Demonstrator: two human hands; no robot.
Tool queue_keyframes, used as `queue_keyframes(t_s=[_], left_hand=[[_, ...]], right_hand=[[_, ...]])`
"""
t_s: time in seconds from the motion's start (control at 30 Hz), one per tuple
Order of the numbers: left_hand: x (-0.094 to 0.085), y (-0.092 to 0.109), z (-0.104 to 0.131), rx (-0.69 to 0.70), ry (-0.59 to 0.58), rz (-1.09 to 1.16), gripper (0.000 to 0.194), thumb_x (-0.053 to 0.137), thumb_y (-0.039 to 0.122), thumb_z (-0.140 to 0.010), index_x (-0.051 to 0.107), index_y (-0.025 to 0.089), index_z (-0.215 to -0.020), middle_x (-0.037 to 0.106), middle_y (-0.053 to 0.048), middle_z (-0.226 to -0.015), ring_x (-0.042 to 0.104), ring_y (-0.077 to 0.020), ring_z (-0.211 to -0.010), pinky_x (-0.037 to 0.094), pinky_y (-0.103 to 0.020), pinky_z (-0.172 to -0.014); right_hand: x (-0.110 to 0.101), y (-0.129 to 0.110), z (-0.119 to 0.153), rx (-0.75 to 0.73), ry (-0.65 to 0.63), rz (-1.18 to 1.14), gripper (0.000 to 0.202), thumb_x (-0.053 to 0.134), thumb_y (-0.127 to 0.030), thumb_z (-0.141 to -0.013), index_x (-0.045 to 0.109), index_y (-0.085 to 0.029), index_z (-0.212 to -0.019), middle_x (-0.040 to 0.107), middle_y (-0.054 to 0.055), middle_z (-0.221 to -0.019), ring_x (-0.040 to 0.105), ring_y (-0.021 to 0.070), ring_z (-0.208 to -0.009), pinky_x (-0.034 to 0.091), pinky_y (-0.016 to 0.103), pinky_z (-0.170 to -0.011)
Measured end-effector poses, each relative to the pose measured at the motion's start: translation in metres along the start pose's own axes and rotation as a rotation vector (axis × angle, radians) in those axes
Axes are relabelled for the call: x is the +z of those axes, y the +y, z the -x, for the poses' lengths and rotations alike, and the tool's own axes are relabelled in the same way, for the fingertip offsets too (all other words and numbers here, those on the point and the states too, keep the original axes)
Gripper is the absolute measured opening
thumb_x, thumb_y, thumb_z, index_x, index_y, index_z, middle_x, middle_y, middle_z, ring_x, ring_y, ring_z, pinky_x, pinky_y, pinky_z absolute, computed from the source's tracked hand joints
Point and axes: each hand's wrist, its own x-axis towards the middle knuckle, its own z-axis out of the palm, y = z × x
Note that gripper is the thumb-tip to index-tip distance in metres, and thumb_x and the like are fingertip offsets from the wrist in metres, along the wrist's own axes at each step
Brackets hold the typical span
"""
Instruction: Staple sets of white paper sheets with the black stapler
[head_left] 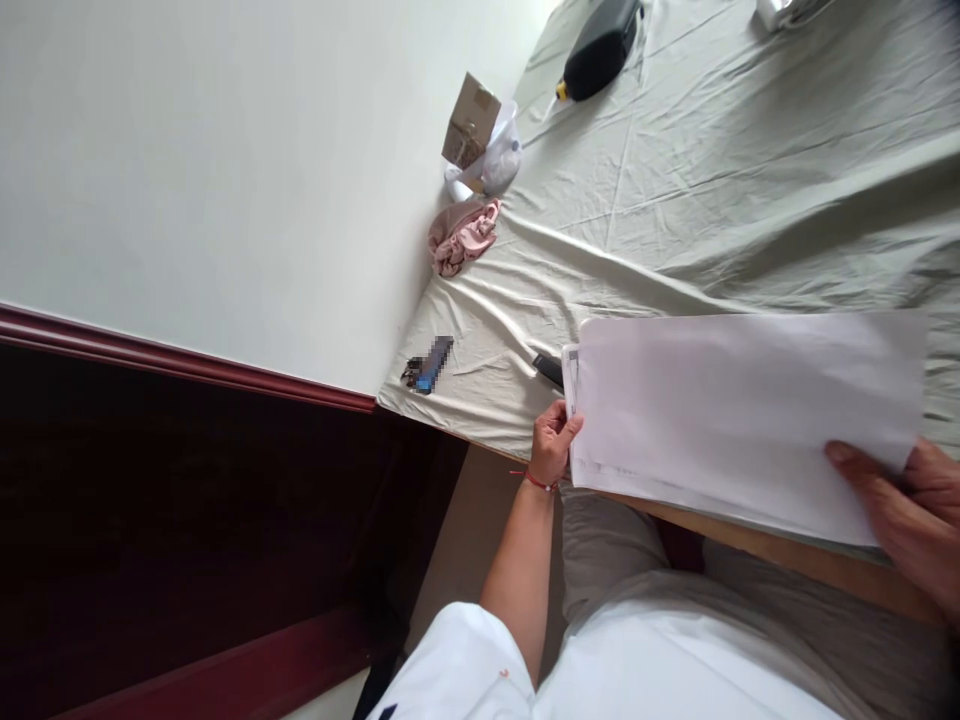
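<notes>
Left hand (pixel 552 446): your fingers pinch the paper stack (pixel 720 410) at left.
Right hand (pixel 909 512): your fingers pinch its near right end.

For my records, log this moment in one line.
left hand: holds stacked white paper sheets at left edge; right hand: holds right end; crumpled pink fabric: on pale-green cloth

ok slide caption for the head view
Left hand and right hand hold white paper sheets at the edge of a wrinkled cloth

Soft, diffuse brightness, lower left dark
</notes>
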Motion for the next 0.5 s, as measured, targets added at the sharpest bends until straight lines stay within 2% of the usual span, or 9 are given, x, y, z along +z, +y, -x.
queue_keyframes(t_s=[0.1, 0.27, 0.43, 0.5], left_hand=[[-0.001, -0.001, 0.0, -0.015, 0.019, 0.066, 0.039, 0.089, 0.046, -0.069, 0.069, 0.017, -0.085, 0.07, 0.0, -0.081, 0.06, -0.0127, -0.073, 0.048, -0.025, -0.073], [-0.002, -0.006, -0.003, -0.008, 0.092, 0.009, 0.042, 0.085, 0.051, -0.073, 0.062, 0.016, -0.075, 0.059, 0.004, -0.067, 0.047, -0.0078, -0.06, 0.038, -0.021, -0.06], [-0.002, -0.006, -0.002, 0.02, 0.003, 0.028, 0.041, 0.085, 0.052, -0.072, 0.07, 0.017, -0.088, 0.065, 0.0, -0.075, 0.057, -0.0127, -0.071, 0.045, -0.025, -0.071], [0.0, -0.005, -0.003, 0.025, 0.003, -0.028, 0.039, 0.084, 0.05, -0.075, 0.071, 0.016, -0.09, 0.066, 0.0, -0.076, 0.058, -0.0132, -0.072, 0.045, -0.024, -0.07]], right_hand=[[0.0, 0.004, -0.001, 0.054, -0.02, -0.031, 0.044, 0.057, -0.063, -0.082, 0.072, -0.028, -0.104, 0.074, 0.002, -0.081, 0.069, 0.0267, -0.078, 0.047, 0.034, -0.062], [0.0, 0.002, 0.0, 0.053, -0.029, -0.069, 0.044, 0.059, -0.061, -0.08, 0.072, -0.025, -0.102, 0.074, 0.002, -0.082, 0.068, 0.029, -0.081, 0.047, 0.035, -0.066], [0.003, 0.008, 0.003, 0.106, 0.048, -0.12, 0.043, 0.064, -0.057, -0.082, 0.073, -0.024, -0.109, 0.075, 0.003, -0.092, 0.07, 0.0312, -0.091, 0.047, 0.038, -0.072], [0.006, 0.013, 0.003, 0.108, 0.046, -0.137, 0.045, 0.065, -0.056, -0.083, 0.073, -0.024, -0.113, 0.076, 0.004, -0.097, 0.07, 0.0317, -0.094, 0.047, 0.039, -0.074]])
